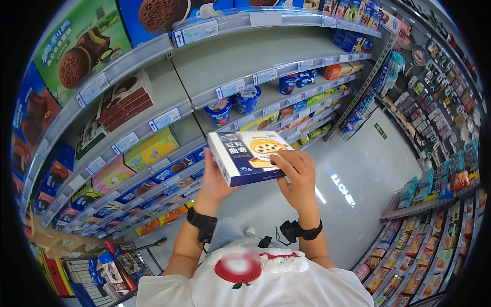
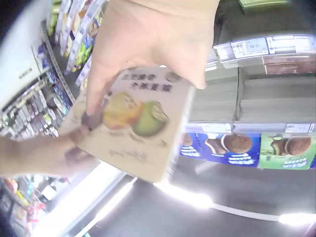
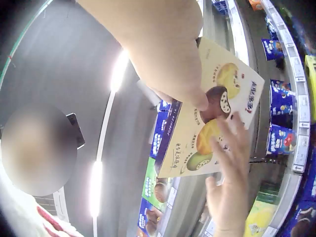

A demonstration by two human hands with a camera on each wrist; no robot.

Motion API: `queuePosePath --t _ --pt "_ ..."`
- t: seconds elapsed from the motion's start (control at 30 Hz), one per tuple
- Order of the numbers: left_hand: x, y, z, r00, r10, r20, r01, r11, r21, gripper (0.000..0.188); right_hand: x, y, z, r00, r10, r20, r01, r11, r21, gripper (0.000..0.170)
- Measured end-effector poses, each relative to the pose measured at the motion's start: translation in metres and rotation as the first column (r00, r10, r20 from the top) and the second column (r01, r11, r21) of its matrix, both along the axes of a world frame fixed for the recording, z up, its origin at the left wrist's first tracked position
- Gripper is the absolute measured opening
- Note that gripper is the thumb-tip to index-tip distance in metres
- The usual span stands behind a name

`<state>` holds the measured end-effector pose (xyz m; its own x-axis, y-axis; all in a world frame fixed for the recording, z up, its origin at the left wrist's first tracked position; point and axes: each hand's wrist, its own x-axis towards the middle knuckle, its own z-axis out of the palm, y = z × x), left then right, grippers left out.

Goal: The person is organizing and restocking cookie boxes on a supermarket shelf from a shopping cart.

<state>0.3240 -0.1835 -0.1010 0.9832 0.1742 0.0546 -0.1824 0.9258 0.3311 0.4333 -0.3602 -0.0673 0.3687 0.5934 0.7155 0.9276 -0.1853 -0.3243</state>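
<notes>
A flat white and dark blue box (image 1: 238,153) with a cookie picture is held tilted in front of the body in the head view. My left hand (image 1: 217,179) grips its left side and lower edge, with fingers (image 3: 229,143) spread over the far face. My right hand (image 1: 298,174) holds the right side, its fingers bent over the printed face. The left wrist view has the box (image 2: 143,123) below the left hand (image 2: 153,39), a cream face with fruit pictures showing. The box (image 3: 217,108) also shows in the right wrist view beside the right hand (image 3: 158,54).
Shelves with price labels (image 1: 231,89) run along the left and ahead, carrying cookie boxes (image 1: 151,148) and blue cups (image 1: 248,100). A shopping cart (image 1: 82,273) stands at the lower left. Hanging goods (image 1: 440,87) and lower snack shelves (image 1: 424,245) line the right, across the aisle floor (image 1: 358,169).
</notes>
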Motion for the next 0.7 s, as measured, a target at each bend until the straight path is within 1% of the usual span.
queuePosePath --t 0.03,0.1,0.13,0.2,0.23,0.3,0.33,0.37,0.43,0.47,0.5,0.53,0.57,0.63,0.67,0.7 --pt "-0.002 0.007 0.001 0.999 -0.038 0.029 0.039 0.999 -0.012 0.097 0.0 -0.001 -0.002 0.993 -0.073 0.094 0.074 0.997 -0.011 0.044" --pt "-0.004 0.013 0.008 0.989 -0.045 0.142 0.036 0.997 0.067 0.086 -0.001 0.001 -0.005 0.981 -0.129 0.148 0.125 0.992 0.033 0.044" --pt "-0.005 0.012 0.01 0.998 0.039 0.053 -0.047 0.985 0.163 0.08 -0.001 0.002 -0.008 0.973 -0.157 0.171 0.15 0.987 0.054 0.044" --pt "-0.006 0.008 0.011 0.969 0.228 -0.098 -0.178 0.913 0.368 0.069 0.004 0.007 -0.015 0.985 -0.111 0.133 0.096 0.988 0.117 0.05" --pt "-0.006 0.008 0.015 0.972 0.222 -0.077 -0.181 0.917 0.356 0.065 0.006 0.01 -0.016 0.989 -0.086 0.117 0.068 0.986 0.149 0.053" --pt "-0.004 0.012 0.024 0.977 0.21 -0.029 -0.189 0.924 0.331 0.06 0.012 0.016 -0.011 0.992 -0.126 -0.013 0.126 0.978 0.167 0.061" --pt "-0.004 0.016 0.025 0.973 0.229 -0.021 -0.205 0.905 0.373 0.06 0.015 0.019 -0.009 0.987 -0.145 -0.076 0.156 0.972 0.175 0.065" --pt "-0.001 0.018 0.031 0.969 0.244 -0.025 -0.216 0.897 0.385 0.059 0.02 0.022 -0.008 0.98 -0.093 -0.175 0.126 0.974 0.186 0.068" --pt "0.005 0.028 0.038 0.964 0.264 -0.037 -0.226 0.883 0.411 0.059 0.033 0.025 -0.006 0.934 0.024 -0.356 0.061 0.973 0.224 0.074" --pt "0.009 0.033 0.04 0.96 0.277 -0.033 -0.237 0.872 0.428 0.059 0.043 0.026 -0.005 0.953 0.015 -0.301 0.041 0.983 0.179 0.074" --pt "0.014 0.038 0.043 0.956 0.293 -0.026 -0.251 0.859 0.446 0.059 0.049 0.032 -0.004 0.887 0.132 -0.443 -0.029 0.972 0.232 0.073" --pt "0.02 0.044 0.046 0.951 0.31 -0.014 -0.268 0.844 0.465 0.06 0.055 0.039 -0.003 0.789 0.249 -0.561 -0.092 0.951 0.294 0.073" --pt "0.028 0.052 0.053 0.927 0.373 0.02 -0.335 0.806 0.488 0.057 0.062 0.047 0.001 0.664 0.361 -0.654 -0.145 0.921 0.361 0.072" --pt "0.049 0.068 0.066 0.864 0.494 0.095 -0.468 0.72 0.512 0.051 0.078 0.063 0.012 0.714 0.426 -0.556 -0.216 0.889 0.403 0.07" --pt "0.058 0.08 0.068 0.804 0.573 0.157 -0.563 0.652 0.507 0.052 0.089 0.072 0.019 0.731 0.449 -0.513 -0.252 0.877 0.408 0.069" --pt "0.066 0.09 0.073 0.744 0.637 0.201 -0.625 0.558 0.546 0.053 0.099 0.083 0.026 0.744 0.472 -0.472 -0.288 0.865 0.411 0.069"
